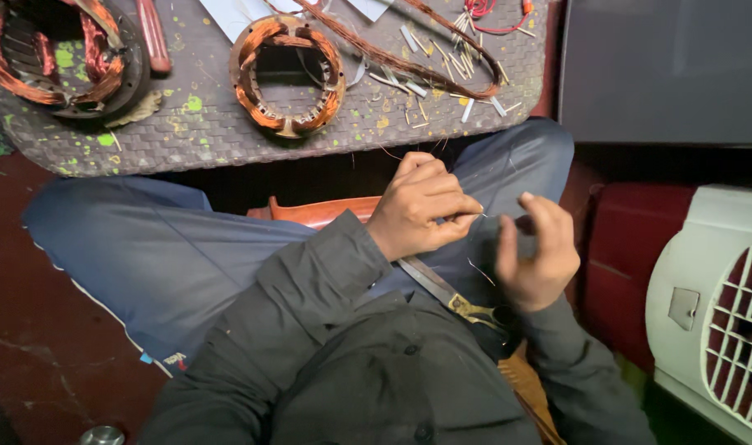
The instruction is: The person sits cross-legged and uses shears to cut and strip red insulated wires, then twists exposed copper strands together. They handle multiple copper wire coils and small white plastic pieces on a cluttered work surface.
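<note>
Left hand [421, 206]: fingertips pressed together, pinching a hair-thin wire [477, 216] at its end; right hand [536, 251]: fingers loosely curled, thumb raised, grip on the wire not discernible. Below, at six o'clock: flat metal scissors [442, 288] with brassy handles on blue trousers. At twelve o'clock: woven grey mat [227, 132], paint-flecked, bearing a ring-shaped stator [287, 76] with glossy copper coils and scattered pale sleeve pieces [458, 49].
</note>
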